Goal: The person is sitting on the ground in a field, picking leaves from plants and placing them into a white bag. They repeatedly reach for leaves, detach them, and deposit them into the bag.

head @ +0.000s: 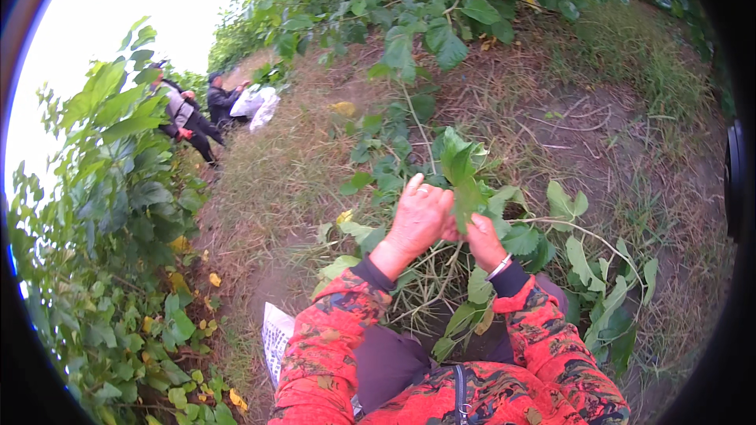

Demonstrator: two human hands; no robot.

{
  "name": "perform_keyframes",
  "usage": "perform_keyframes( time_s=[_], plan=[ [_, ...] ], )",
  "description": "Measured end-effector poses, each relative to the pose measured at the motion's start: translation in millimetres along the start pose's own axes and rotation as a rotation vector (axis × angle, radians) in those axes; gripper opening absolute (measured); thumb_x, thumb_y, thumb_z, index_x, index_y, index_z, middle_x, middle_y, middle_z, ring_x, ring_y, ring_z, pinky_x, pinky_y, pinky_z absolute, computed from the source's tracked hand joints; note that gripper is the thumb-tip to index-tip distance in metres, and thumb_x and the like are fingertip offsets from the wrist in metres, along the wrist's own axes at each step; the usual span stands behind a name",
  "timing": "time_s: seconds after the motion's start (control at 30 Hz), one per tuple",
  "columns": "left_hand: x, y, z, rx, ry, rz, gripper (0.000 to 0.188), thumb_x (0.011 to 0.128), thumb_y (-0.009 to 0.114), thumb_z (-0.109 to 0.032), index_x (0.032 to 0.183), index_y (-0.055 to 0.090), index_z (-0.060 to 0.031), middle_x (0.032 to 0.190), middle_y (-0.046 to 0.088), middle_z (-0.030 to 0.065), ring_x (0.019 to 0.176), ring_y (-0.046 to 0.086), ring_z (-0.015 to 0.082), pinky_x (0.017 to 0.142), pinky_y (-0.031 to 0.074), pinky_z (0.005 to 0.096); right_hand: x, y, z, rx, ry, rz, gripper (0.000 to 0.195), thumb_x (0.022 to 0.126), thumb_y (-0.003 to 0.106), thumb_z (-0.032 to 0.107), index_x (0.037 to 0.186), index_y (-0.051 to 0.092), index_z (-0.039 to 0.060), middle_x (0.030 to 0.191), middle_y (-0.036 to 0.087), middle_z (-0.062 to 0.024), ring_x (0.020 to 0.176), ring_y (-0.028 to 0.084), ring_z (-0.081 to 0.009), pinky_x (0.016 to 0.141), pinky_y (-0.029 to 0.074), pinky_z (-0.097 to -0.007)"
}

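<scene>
My left hand (418, 212), with a ring on one finger, is closed at the stem end of a bunch of green leaves (463, 171). Close beside it, my right hand (485, 242), with a silver bracelet at the wrist, closes on the lower part of the same leaves and a thin stem. The leaves hide some of the fingertips. Under and around both hands lie cut leafy branches (522, 239), one of them arching to the right with several drooping leaves.
Leafy bushes (142, 200) stand along the left, and more foliage (437, 35) hangs ahead. A printed white sack (277, 330) lies by my left leg. Two people (177, 106) are at the upper left, one beside white sacks (257, 103). Dry grass covers much of the ground.
</scene>
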State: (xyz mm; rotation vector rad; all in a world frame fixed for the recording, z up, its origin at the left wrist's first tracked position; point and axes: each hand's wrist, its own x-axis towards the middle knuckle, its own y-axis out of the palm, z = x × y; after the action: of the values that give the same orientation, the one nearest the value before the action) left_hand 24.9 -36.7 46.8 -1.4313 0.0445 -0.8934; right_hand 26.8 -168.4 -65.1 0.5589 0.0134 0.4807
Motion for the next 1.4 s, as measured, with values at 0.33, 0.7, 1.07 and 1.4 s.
perform_keyframes(
  time_s=[0.33, 0.7, 1.07, 1.4],
  plan=[
    [-40, 21, -9, -0.618, -0.632, 0.184, 0.02, 0.085, 0.051, -0.02, 0.077, 0.058, -0.0031, 0.07, 0.061, 0.0115, 0.061, 0.059, 0.0271, 0.055, 0.045, 0.0373, -7, 1, 14, -0.242, 0.001, 0.174, 0.035, 0.097, 0.044, 0.03, 0.081, 0.057, 0.0017, 0.065, 0.06, -0.0057, 0.055, 0.056, -0.0112, 0.053, 0.046, -0.0239],
    [-79, 6, 27, -1.244, -1.157, -0.028, 0.02, 0.089, 0.05, -0.02, 0.081, 0.057, -0.0032, 0.059, 0.052, 0.0011, 0.051, 0.051, 0.0132, 0.052, 0.046, 0.0292, -8, 0, 4, -0.356, 0.022, 0.09, 0.033, 0.095, 0.048, 0.027, 0.075, 0.057, 0.0023, 0.058, 0.055, -0.0023, 0.051, 0.054, -0.0082, 0.049, 0.044, -0.0218],
    [-59, -24, 8, -0.028, -0.348, 0.196, 0.015, 0.083, 0.061, -0.019, 0.08, 0.054, -0.0058, 0.077, 0.054, 0.0123, 0.063, 0.06, 0.0334, 0.054, 0.049, 0.0432, -12, 7, 7, -0.663, -0.075, 0.054, 0.035, 0.094, 0.049, 0.03, 0.071, 0.057, 0.0046, 0.053, 0.057, -0.0033, 0.05, 0.056, -0.0131, 0.05, 0.043, -0.0281],
    [-67, -19, 4, -0.244, -0.418, 0.151, 0.014, 0.084, 0.057, -0.016, 0.077, 0.052, -0.0043, 0.074, 0.057, 0.018, 0.068, 0.06, 0.0375, 0.056, 0.047, 0.0461, -19, 5, 14, -0.633, 0.013, 0.127, 0.033, 0.094, 0.049, 0.027, 0.07, 0.055, 0.0054, 0.054, 0.057, -0.0018, 0.05, 0.056, -0.0128, 0.051, 0.043, -0.0282]
  ],
)
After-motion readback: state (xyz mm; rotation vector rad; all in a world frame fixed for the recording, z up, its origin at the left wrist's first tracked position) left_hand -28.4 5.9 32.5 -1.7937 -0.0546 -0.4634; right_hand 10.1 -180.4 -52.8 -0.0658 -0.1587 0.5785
